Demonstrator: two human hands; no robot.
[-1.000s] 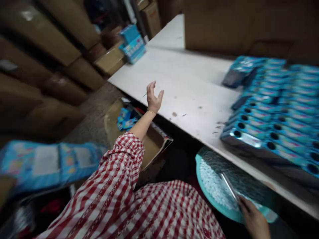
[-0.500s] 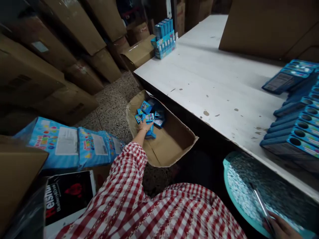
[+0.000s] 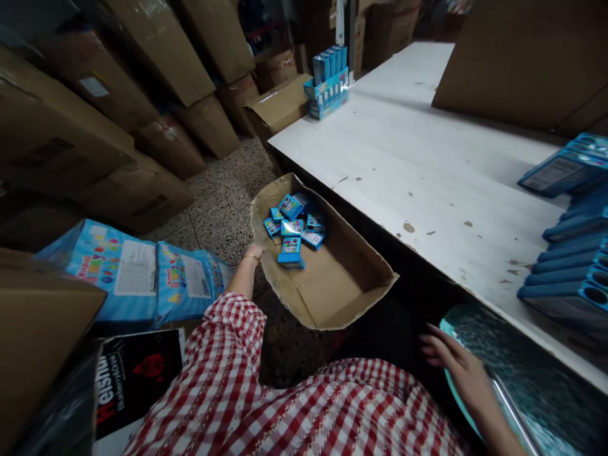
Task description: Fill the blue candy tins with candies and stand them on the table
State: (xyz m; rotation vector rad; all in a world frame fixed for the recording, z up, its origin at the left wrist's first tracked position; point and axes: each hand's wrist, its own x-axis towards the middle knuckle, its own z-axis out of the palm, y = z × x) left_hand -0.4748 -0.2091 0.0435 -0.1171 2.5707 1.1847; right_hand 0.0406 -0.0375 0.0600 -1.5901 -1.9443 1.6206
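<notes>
My left hand reaches down to the near rim of an open cardboard box on the floor and is curled over that edge, with the fingers mostly hidden. Several small blue packets lie inside the box, a little beyond the hand. My right hand hovers with fingers spread over the rim of a teal basin under the table edge. It holds nothing. A thin metal rod lies beside its wrist. My red-checked sleeve and lap fill the bottom of the view.
A white table runs along the right, with rows of blue boxes at its right end, a blue display carton at the far corner and a big brown carton. Stacked cartons and blue bags stand left.
My left hand came off the table, went down among the packets, then drew back to the box's near rim. My right hand let go of the metal rod and opened.
</notes>
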